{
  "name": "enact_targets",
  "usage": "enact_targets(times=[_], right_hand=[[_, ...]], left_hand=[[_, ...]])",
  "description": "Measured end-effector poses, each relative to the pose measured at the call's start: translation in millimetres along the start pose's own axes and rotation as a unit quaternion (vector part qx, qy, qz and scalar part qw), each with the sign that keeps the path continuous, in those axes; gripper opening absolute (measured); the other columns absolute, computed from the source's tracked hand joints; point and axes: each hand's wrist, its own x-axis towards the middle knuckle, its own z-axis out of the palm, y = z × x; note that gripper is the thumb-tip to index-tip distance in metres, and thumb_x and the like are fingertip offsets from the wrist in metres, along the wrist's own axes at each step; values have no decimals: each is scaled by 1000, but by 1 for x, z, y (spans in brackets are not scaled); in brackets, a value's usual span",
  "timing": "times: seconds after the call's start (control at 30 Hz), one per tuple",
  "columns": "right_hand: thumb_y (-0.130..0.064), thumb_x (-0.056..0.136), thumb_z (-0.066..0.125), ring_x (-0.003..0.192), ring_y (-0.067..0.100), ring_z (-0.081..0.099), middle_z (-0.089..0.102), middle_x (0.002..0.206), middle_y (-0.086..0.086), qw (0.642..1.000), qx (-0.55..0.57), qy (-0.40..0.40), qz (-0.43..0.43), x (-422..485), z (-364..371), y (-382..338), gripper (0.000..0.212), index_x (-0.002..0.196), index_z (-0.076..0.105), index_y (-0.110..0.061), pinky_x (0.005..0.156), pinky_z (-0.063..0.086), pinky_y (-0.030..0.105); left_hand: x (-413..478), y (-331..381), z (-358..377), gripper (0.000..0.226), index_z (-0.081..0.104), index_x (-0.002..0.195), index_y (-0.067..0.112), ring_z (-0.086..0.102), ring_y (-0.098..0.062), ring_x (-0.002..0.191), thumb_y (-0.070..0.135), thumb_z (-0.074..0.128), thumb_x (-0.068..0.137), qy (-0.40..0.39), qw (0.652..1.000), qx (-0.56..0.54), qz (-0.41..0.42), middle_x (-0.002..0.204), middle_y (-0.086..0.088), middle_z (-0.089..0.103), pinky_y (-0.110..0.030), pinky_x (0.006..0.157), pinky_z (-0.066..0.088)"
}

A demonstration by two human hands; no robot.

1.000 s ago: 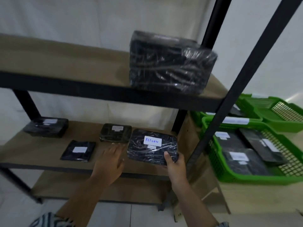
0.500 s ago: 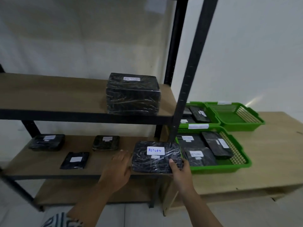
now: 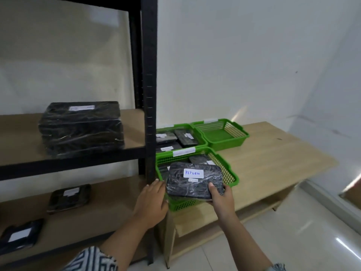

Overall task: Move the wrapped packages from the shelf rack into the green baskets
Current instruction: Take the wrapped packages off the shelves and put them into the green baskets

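Observation:
My right hand (image 3: 220, 198) grips a flat black wrapped package (image 3: 193, 179) with a white "RETURN" label, thumb on top, holding it over the near green basket (image 3: 232, 178). My left hand (image 3: 151, 202) has straight fingers and touches the package's left edge beside the rack post. That basket holds other wrapped packages, mostly hidden under the held one. A second green basket (image 3: 201, 140) behind it holds several packages. A third green basket (image 3: 240, 135) at the back right is empty. On the rack, a large wrapped bundle (image 3: 81, 128) sits on the upper shelf.
The black rack post (image 3: 149, 114) stands just left of the baskets. Two smaller packages (image 3: 69, 198) (image 3: 19, 236) lie on the lower shelf. The baskets rest on a low wooden table (image 3: 273, 165), with white tiled floor to the right.
The package has left the lower shelf and moved right, past the rack post, to above the near basket. Both hands travelled with it, and the view swung right.

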Motion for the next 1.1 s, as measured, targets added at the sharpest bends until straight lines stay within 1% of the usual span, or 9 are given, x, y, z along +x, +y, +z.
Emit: enact_targets(times=[0.1, 0.23, 0.37, 0.57, 0.7, 0.8, 0.93, 1.03, 1.1], right_hand=[[-35, 86, 65, 111, 33, 59, 56, 125, 14, 999, 5, 31, 7, 25, -14, 0, 59, 133, 39, -11, 94, 50, 52], [-31, 88, 65, 106, 32, 61, 57, 119, 13, 998, 10, 54, 18, 65, -29, -8, 53, 131, 41, -10, 92, 52, 52], [-30, 88, 65, 103, 33, 62, 58, 116, 15, 997, 17, 69, 16, 118, -35, -21, 51, 128, 41, -9, 90, 52, 53], [-33, 84, 68, 103, 35, 63, 60, 119, 17, 996, 26, 86, 22, 205, -32, -42, 51, 123, 44, -11, 89, 52, 54], [-26, 88, 65, 100, 33, 63, 57, 115, 15, 996, 42, 80, 15, 249, -32, -63, 46, 124, 43, -8, 85, 55, 50], [-23, 90, 63, 95, 30, 61, 56, 111, 13, 997, 42, 67, 9, 287, -34, -67, 43, 124, 43, -7, 80, 56, 44], [-20, 91, 62, 93, 29, 60, 55, 109, 12, 998, 46, 44, 6, 344, -35, -68, 42, 124, 43, -4, 77, 55, 43], [-21, 90, 63, 99, 31, 60, 55, 116, 14, 999, 40, 20, 14, 395, -32, -67, 46, 128, 43, -3, 77, 55, 43], [-23, 89, 64, 105, 34, 61, 56, 120, 15, 999, 28, 4, 25, 430, -29, -66, 50, 130, 43, -3, 81, 55, 46]], left_hand=[[31, 12, 14, 58, 34, 142, 9, 27, -23, 138, 28, 46, 88, -16, 1000, -12, 12, 146, -6, 39, -40, 113, 21], [78, 19, 34, 62, 32, 143, 11, 27, -23, 138, 33, 38, 86, -30, 999, -16, 23, 147, -5, 37, -39, 113, 24], [133, 23, 49, 61, 23, 147, 13, 16, -21, 142, 35, 40, 92, -42, 999, -25, 14, 152, -3, 27, -38, 115, 16], [218, 26, 58, 63, 29, 145, 12, 21, -25, 141, 40, 32, 89, -37, 998, -35, 24, 150, -6, 31, -40, 112, 23], [268, 31, 68, 59, 22, 147, 16, 14, -22, 142, 36, 41, 94, -43, 998, -33, 12, 153, -2, 23, -40, 113, 22], [294, 36, 80, 59, 24, 146, 16, 17, -23, 141, 34, 45, 94, -52, 998, -45, -6, 153, -3, 25, -40, 112, 24], [332, 36, 99, 60, 24, 146, 20, 18, -21, 141, 37, 45, 93, -77, 994, -55, -46, 154, -2, 21, -38, 111, 27], [364, 40, 114, 60, 24, 146, 21, 22, -20, 139, 37, 47, 92, -81, 989, -78, -93, 153, -2, 21, -36, 109, 29], [384, 44, 126, 61, 25, 146, 21, 25, -19, 137, 37, 48, 92, -79, 985, -88, -122, 153, -1, 22, -34, 108, 29]])
